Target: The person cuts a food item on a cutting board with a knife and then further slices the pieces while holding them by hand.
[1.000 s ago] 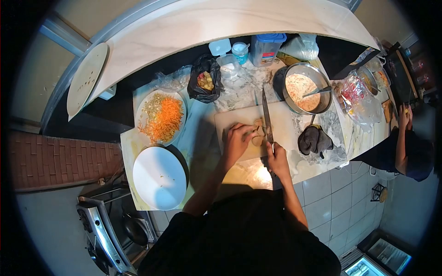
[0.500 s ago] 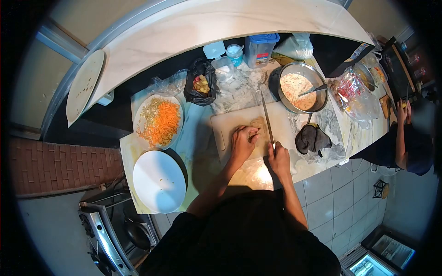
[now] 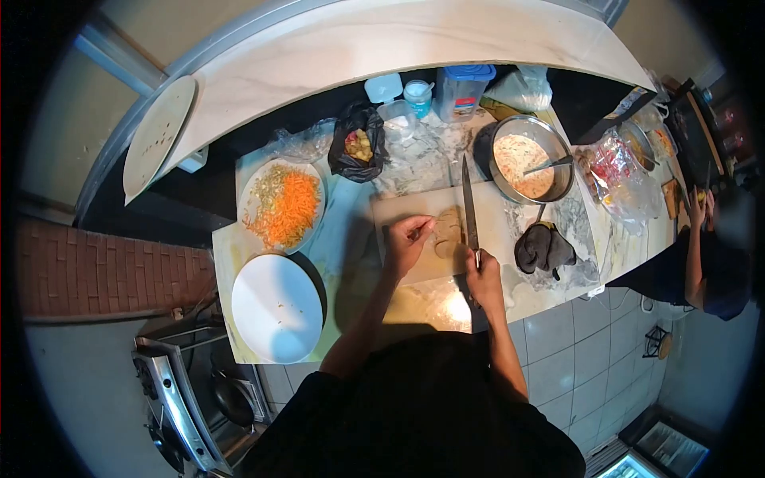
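Note:
My right hand [image 3: 484,279] is wrapped round the handle of a long knife [image 3: 469,203], whose blade points away from me over the cutting board [image 3: 398,209]. Left of the blade, pale brown slices [image 3: 449,233] lie on the board. My left hand [image 3: 408,243] is beside them, fingertips pinched together; whatever is between them is too small to make out. A metal bowl [image 3: 568,177] with a creamy mixture and a spoon stands beyond the board to the right. A dark cloth [image 3: 545,248] lies right of the board.
At left are a plate of shredded carrot [image 3: 291,209] and a white plate [image 3: 276,309]. Behind the board stand a black bag [image 3: 356,143], a blue-lidded container [image 3: 464,94] and a small jar [image 3: 417,97]. Plastic bags [image 3: 625,182] and another person [image 3: 692,259] are at right.
My left hand has lifted off the slices and moved left, so more of them shows. The knife stays in my right hand, its blade now more upright in view. The whole view has shifted slightly.

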Tool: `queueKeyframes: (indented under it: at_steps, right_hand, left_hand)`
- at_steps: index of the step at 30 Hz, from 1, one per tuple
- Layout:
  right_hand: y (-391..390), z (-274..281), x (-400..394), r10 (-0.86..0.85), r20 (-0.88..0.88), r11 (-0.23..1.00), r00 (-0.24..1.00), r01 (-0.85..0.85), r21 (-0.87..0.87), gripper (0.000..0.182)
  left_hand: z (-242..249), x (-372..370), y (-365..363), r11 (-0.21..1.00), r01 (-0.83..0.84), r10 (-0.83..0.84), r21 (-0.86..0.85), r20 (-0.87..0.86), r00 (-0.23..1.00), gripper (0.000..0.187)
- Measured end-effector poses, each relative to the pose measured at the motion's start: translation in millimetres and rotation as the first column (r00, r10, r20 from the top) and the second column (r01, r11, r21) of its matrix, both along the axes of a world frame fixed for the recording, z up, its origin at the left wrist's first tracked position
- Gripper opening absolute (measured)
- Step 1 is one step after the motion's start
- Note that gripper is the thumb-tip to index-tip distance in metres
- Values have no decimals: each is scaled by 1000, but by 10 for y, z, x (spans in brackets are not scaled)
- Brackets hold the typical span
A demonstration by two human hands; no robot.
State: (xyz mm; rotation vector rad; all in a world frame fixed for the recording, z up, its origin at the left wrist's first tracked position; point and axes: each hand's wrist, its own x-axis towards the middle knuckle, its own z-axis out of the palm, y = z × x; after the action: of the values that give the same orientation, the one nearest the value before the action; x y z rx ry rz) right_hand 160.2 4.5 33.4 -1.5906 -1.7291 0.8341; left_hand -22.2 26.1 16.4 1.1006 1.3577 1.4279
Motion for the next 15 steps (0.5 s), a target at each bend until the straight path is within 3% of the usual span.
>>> queueKeyframes:
  at_steps: [2,3,5,10,12,15]
  right_hand:
    - [49,131,-55,40,-175,975,984,-77,-209,30]
    - [65,267,-112,48,-176,974,983,-85,-209,30]
    - [77,549,-263,5,-431,933,902,-159,-323,29]
    - [106,610,-438,-59,-545,926,837,-158,-342,25]
    - [116,589,-460,-74,-603,916,794,-185,-355,23]
    - [122,529,-460,-88,-643,909,761,-203,-365,20]
  left_hand:
    - [-27,-48,-5,1000,12,-13,17,39,999,13]
    - [-23,-59,-13,999,35,-38,36,80,996,13]
    - [105,-42,-42,998,39,-44,52,95,995,13]
    - [313,-90,-106,989,118,-122,93,40,992,15]
    - [344,-116,-116,986,152,-148,65,-64,987,16]
    - [368,-106,-119,988,127,-125,85,-29,992,17]
